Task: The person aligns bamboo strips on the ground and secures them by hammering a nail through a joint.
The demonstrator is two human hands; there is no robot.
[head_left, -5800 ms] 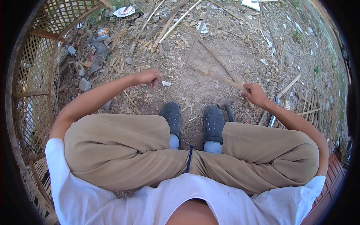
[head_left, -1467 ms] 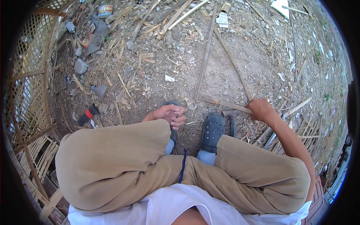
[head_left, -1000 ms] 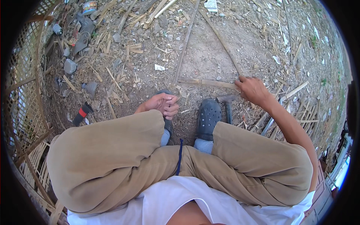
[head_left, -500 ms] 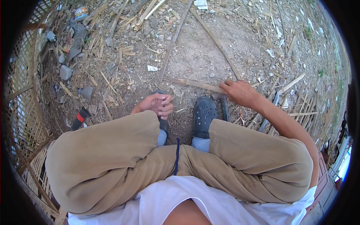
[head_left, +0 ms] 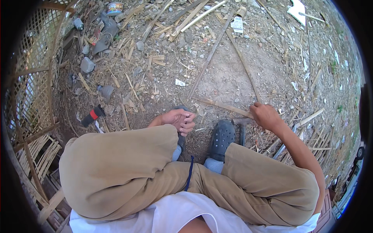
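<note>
My right hand (head_left: 267,116) is closed at the right corner of a triangle of strips on the ground, gripping the end of a short wooden strip (head_left: 221,105). Two long, thin strips form the other sides: a left strip (head_left: 211,53) and a right strip (head_left: 244,62), which meets the short one by my fingers. Just below that hand, beside my dark clog (head_left: 223,136), is a hammer (head_left: 242,130) with a grey head. My left hand (head_left: 178,120) rests in front of my left knee, over the other shoe, fingers curled inward. Whatever they hold, if anything, is hidden.
A black and red tool handle (head_left: 93,115) lies left of my knee. Grey stones (head_left: 87,65), a crushed plastic cup (head_left: 105,91) and wood scraps litter the ground. A woven lattice panel (head_left: 33,58) stands at the left. Several thin slats (head_left: 316,141) lie at the right.
The whole view has shifted, so the ground and both hands appear farther right and lower. My right hand stays on the strip's end; my left hand remains curled in the same place.
</note>
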